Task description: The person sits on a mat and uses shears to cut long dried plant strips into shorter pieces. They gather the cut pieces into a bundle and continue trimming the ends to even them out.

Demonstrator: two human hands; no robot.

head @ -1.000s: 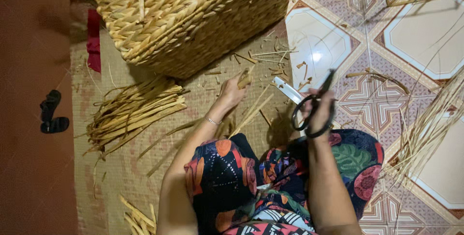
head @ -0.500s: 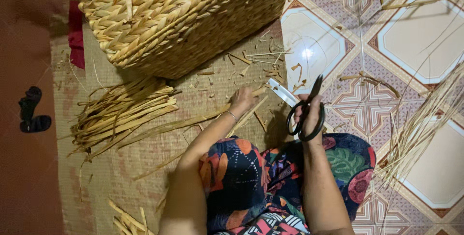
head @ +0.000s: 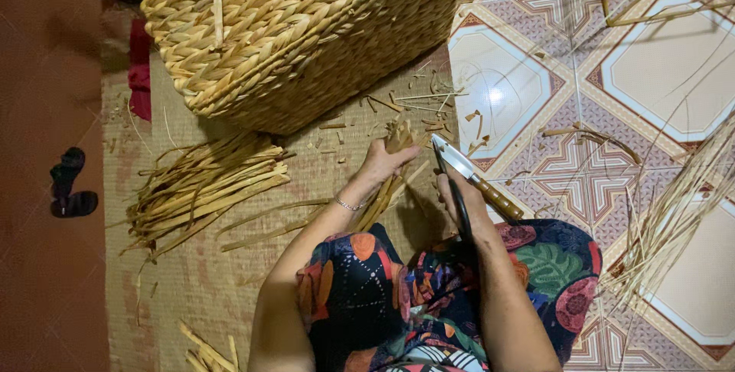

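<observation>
Seen from above, a person sits on a woven mat [head: 199,280] beside a patterned tile floor [head: 643,81]. Compared with half a second ago, the left hand [head: 380,164] has moved closer to the scissors [head: 458,188] and now grips a few straw strips [head: 387,188], their ends standing up just beside the blade tips. The right hand [head: 467,200] is closed around the black scissor handles, and a knife [head: 476,177] with a wooden handle lies across it; the scissors, raised earlier, now point away over the mat. One large woven basket [head: 298,31] sits above the hands. One loose bundle of strips [head: 203,188] lies to the left, another [head: 666,219] on the tiles to the right. One pair of dark sandals [head: 70,184] rests on the red floor
</observation>
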